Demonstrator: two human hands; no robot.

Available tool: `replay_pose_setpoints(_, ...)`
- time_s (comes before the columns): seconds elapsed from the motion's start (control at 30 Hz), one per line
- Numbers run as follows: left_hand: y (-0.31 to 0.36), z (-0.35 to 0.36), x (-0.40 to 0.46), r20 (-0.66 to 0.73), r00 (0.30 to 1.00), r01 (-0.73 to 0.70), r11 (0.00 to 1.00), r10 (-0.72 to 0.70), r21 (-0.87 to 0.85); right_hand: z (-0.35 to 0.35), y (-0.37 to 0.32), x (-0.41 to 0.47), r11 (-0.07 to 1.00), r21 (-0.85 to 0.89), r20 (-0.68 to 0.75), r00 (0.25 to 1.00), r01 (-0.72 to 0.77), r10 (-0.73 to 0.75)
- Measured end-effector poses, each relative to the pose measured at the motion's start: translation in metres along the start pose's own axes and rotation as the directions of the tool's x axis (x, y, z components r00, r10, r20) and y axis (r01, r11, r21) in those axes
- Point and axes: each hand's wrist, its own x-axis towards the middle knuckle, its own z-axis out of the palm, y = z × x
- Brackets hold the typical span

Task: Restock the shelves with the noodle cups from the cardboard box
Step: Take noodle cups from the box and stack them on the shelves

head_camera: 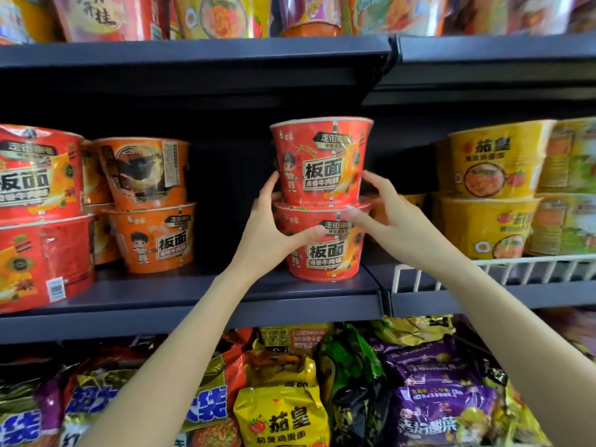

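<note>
**2 red cups stacked at the shelf's right end, both of your hands on them**

You have 2 red noodle cups stacked on the dark middle shelf [193, 285], close to its right end. The lower red cup [325, 250] stands upright on the shelf board, and the upper red cup [322, 162] sits upright on its lid.

Your left hand [274, 233] wraps the left side of the stack: the thumb lies across the front of the lower cup, and the fingers reach up to the base of the upper cup. Your right hand [390, 217] is at the right side, fingers loosely spread and blurred. Its thumb rests near the lower cup's rim, its fingertips at the upper cup's base. You cannot tell how firmly it grips.

To the left, past a dark gap, stand 2 stacked orange cups [148, 204] and larger red cups [38, 214]. To the right, yellow cups [493, 188] sit behind a white wire rail [483, 269]. Noodle bags [283, 414] fill the shelf below.
</note>
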Motion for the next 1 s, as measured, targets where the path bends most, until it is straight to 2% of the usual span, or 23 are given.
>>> replay_pose_setpoints(0.17, 0.009, -0.004, 0.004, 0.039, 0.999, -0.009, 1.000, 0.010, -0.021, -0.005, -0.013, 0.004, 0.982, 0.174, 0.103, 0.993, -0.079, 0.062)
replay_pose_setpoints(0.37, 0.009, -0.003, -0.002, 0.029, 0.999, -0.013, 0.999, 0.015, -0.046, -0.008, -0.012, 0.000, 0.992, 0.116, 0.051, 0.998, -0.045, 0.039)
replay_pose_setpoints(0.57, 0.004, -0.007, 0.001, 0.066, 0.997, 0.032, 0.996, -0.026, -0.083, -0.007, -0.017, -0.001, 0.992, 0.124, 0.097, 0.995, -0.036, 0.024)
replay_pose_setpoints(0.7, 0.018, -0.010, 0.004, 0.044, 0.999, 0.035, 0.975, -0.026, -0.218, -0.013, -0.019, 0.009, 0.958, 0.282, -0.068, 0.995, -0.057, 0.079)
replay_pose_setpoints(0.8, 0.028, -0.008, 0.015, 0.016, 1.000, 0.013, 0.960, -0.009, -0.278, -0.010, -0.022, 0.022, 0.889, 0.452, -0.015, 0.996, -0.073, 0.090)
replay_pose_setpoints(0.87, 0.028, -0.005, 0.016, -0.030, 1.000, -0.016, 0.967, 0.009, -0.253, -0.007, -0.021, 0.025, 0.884, 0.465, -0.020, 0.997, -0.059, 0.077)
replay_pose_setpoints(1.0, 0.021, -0.003, 0.006, -0.081, 0.993, -0.090, 0.992, 0.083, -0.092, -0.004, -0.015, 0.022, 0.895, 0.446, -0.076, 0.996, -0.017, 0.057)
